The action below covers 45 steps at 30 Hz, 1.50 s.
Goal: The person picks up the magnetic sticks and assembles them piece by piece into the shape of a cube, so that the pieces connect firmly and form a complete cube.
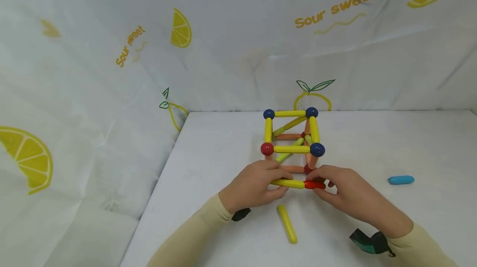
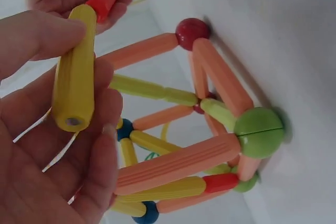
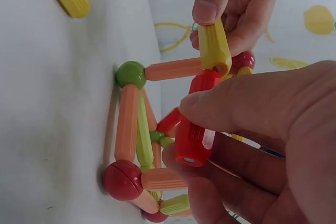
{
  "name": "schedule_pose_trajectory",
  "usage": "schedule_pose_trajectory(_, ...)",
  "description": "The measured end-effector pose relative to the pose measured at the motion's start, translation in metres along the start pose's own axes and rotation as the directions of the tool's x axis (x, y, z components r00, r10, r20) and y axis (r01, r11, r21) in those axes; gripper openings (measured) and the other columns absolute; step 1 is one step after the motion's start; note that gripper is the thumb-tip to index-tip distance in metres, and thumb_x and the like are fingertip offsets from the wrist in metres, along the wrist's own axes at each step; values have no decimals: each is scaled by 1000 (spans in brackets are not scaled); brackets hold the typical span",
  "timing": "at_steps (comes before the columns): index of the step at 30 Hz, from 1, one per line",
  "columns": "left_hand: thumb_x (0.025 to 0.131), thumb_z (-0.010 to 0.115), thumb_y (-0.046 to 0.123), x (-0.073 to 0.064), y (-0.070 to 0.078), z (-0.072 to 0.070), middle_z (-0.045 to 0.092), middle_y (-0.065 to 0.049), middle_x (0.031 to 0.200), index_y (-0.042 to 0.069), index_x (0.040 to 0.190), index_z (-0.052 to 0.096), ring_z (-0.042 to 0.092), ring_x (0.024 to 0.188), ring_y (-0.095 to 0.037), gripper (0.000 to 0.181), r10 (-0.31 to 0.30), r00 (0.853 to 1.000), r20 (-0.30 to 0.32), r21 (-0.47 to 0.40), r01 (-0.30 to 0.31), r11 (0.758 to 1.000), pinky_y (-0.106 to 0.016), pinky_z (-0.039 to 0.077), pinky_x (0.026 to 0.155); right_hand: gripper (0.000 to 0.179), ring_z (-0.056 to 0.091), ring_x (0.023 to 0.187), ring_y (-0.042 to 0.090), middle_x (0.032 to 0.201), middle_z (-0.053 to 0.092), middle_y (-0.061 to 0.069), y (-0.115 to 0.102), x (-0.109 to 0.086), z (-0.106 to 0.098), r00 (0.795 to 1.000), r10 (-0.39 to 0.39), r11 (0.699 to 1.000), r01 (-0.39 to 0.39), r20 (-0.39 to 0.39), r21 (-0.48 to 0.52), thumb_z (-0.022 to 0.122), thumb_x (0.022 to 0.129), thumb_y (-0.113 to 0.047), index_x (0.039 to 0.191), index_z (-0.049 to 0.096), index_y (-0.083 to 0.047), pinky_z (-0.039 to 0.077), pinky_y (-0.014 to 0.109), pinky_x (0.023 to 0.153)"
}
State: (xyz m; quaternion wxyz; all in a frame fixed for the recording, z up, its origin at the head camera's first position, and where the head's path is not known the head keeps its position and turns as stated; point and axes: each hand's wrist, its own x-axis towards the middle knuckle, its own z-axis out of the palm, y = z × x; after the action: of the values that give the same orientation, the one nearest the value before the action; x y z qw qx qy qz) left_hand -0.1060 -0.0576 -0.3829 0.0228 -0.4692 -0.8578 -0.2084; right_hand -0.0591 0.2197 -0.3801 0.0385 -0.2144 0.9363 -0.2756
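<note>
My left hand (image 1: pixel 257 184) pinches a yellow magnetic stick (image 2: pixel 73 77) between thumb and fingers. A shorter red magnetic stick (image 3: pixel 195 119) is held by the thumb and fingertips of my right hand (image 1: pixel 352 192). The two sticks meet end to end in front of a box-shaped frame of magnetic sticks and balls. Blue balls (image 1: pixel 317 149) and a red ball (image 1: pixel 267 148) join yellow sticks (image 1: pixel 292 149) along its top. Orange sticks (image 2: pixel 178 163) form its uprights and base, with green balls (image 2: pixel 258 132) and red balls (image 3: pixel 122 180) at the lower corners.
A loose yellow stick (image 1: pixel 287 223) lies on the white table (image 1: pixel 208 147) nearer to me. Off to the right is a short blue stick (image 1: pixel 401 180). A white sheet with lemon prints (image 1: pixel 238 43) hangs behind the table and at its left.
</note>
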Motion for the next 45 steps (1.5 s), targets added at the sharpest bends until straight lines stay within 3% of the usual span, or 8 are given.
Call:
schedule_pose_trajectory(4,105,74,32,-3,4,-4,77,15,126,26,141,71,65,105,-1,37,-46,998,-53,-229,33,973,-19,53,93,32,66,97,6,113,77,-14,1,1,0,1000,3,999,-3,3,42,89,91,-17,117,73,-26,60,24,80)
schedule_pose_trajectory(8,107,70,24,-4,10,-1,78,4,131,15,137,62,73,115,-6,32,-91,989,-114,-526,17,850,-27,60,101,30,68,97,4,113,78,-14,2,1,1,1000,-18,996,18,0,87,87,92,-17,116,71,-27,61,24,81)
schedule_pose_trajectory(13,109,65,14,0,14,10,73,-9,143,9,135,51,73,128,-13,30,-70,988,-141,-685,-46,727,-28,59,105,29,68,95,0,110,77,-16,1,0,-1,999,-43,993,43,-9,109,86,93,-17,116,70,-26,62,24,82)
schedule_pose_trajectory(23,110,63,16,3,14,25,73,-9,144,4,137,49,71,131,-10,33,-64,983,-174,-680,-73,730,-31,59,105,28,69,93,0,107,78,-14,0,0,-1,999,-45,993,45,-2,113,85,94,-17,118,71,-22,63,26,81)
schedule_pose_trajectory(29,110,66,19,3,15,28,73,-10,142,10,141,57,73,126,-8,34,-196,972,-130,-741,37,671,-28,59,105,27,70,94,5,111,79,-10,2,0,-2,1000,-21,996,22,-11,83,84,94,-15,117,71,-21,63,25,80)
schedule_pose_trajectory(37,109,67,18,5,15,52,77,-15,134,0,139,67,74,120,-46,35,-441,897,40,-925,201,324,-31,64,93,30,75,102,17,117,80,-2,11,4,-6,996,80,992,-84,46,97,83,97,-23,124,74,-16,66,35,81)
schedule_pose_trajectory(40,107,70,23,11,11,58,82,-7,123,2,135,71,77,117,-42,35,-521,850,76,-924,256,283,-30,65,89,30,74,100,21,111,80,2,26,7,-13,988,155,986,-156,29,53,82,97,-24,122,75,-9,66,43,81)
schedule_pose_trajectory(45,105,73,27,17,6,60,84,-8,109,5,124,77,84,96,-31,29,-633,774,17,-907,279,317,-30,66,81,41,72,101,28,110,77,9,50,22,-17,976,219,973,-219,-1,71,80,98,-25,130,68,-3,65,50,84)
